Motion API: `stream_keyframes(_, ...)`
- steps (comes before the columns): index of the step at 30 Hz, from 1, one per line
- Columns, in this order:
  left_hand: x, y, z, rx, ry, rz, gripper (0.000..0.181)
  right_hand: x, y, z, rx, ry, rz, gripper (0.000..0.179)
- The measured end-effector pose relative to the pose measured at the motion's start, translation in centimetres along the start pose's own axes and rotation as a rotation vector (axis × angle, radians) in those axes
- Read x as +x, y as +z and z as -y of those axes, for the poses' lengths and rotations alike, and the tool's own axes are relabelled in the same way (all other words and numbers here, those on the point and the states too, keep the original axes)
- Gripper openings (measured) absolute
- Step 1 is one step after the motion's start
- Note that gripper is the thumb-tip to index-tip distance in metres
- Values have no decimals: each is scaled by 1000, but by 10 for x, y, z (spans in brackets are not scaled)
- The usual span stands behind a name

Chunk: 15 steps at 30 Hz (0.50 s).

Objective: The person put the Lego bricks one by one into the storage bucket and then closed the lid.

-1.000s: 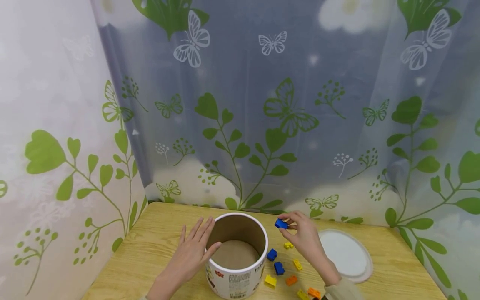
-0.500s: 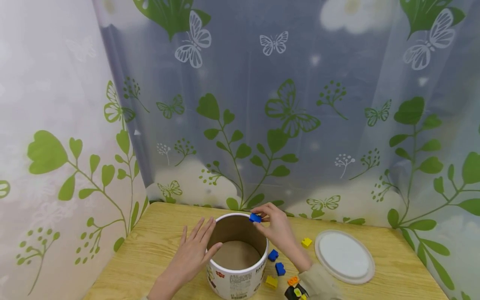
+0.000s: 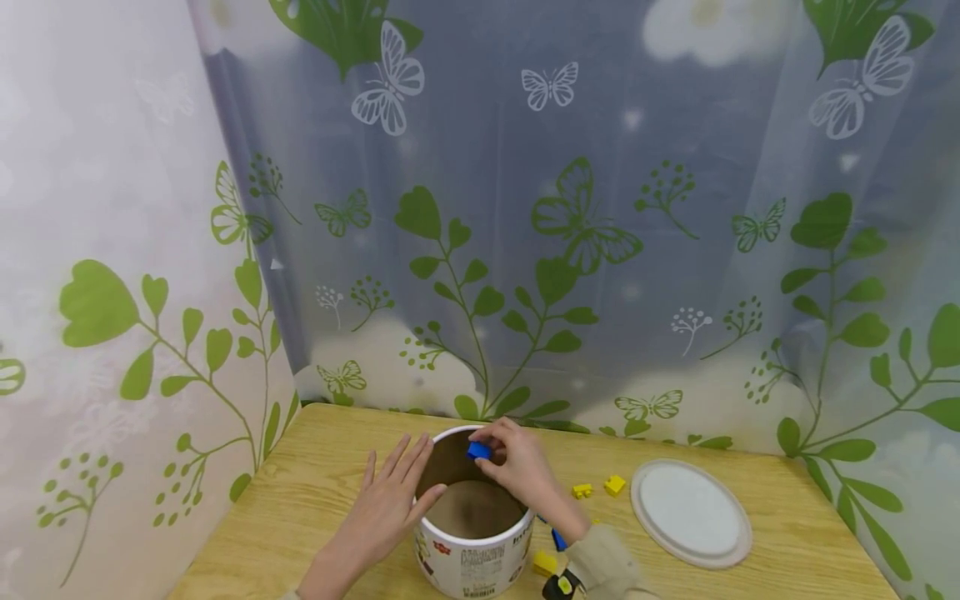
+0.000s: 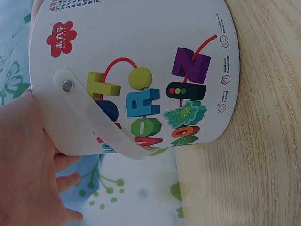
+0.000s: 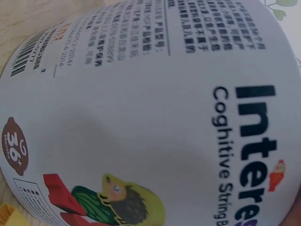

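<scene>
A round white bucket (image 3: 480,567) stands upright on the wooden table, its top uncovered. Printed letters and a white strap handle (image 4: 94,113) show on its side in the left wrist view. My left hand (image 3: 386,512) lies with straight fingers against the bucket's left rim. Between the thumb and fingers of my right hand (image 3: 521,471) a blue toy brick (image 3: 478,451) is pinched, over the bucket's opening near its back wall. In the right wrist view the bucket's printed wall (image 5: 141,117) fills the frame, and the right hand's grip is out of sight.
Right of the bucket lie a yellow brick (image 3: 545,563), a blue brick (image 3: 559,540) partly covered by my right forearm, and two more yellow bricks (image 3: 615,485) farther back. A round white lid (image 3: 691,512) rests at the right. Behind the table hangs a patterned curtain (image 3: 480,250).
My right hand has carried the blue brick leftward from beside the bucket, across its rim and over the opening. The left hand has stayed against the rim.
</scene>
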<state>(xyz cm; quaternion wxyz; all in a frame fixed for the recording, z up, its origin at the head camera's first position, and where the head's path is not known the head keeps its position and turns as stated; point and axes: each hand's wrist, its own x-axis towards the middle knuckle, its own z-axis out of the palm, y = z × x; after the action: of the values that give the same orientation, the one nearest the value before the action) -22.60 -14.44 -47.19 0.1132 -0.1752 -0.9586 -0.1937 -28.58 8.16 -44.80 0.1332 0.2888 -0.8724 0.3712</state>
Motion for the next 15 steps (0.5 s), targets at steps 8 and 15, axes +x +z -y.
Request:
stream_keyframes(8, 1, 0, -1, -2, -6, 4, 70, -1, 6, -2, -43, -20, 21, 23)
stream_keyframes(15, 0, 0, -1, 2, -8, 3, 71, -1, 9, -3, -63, -34, 13, 28)
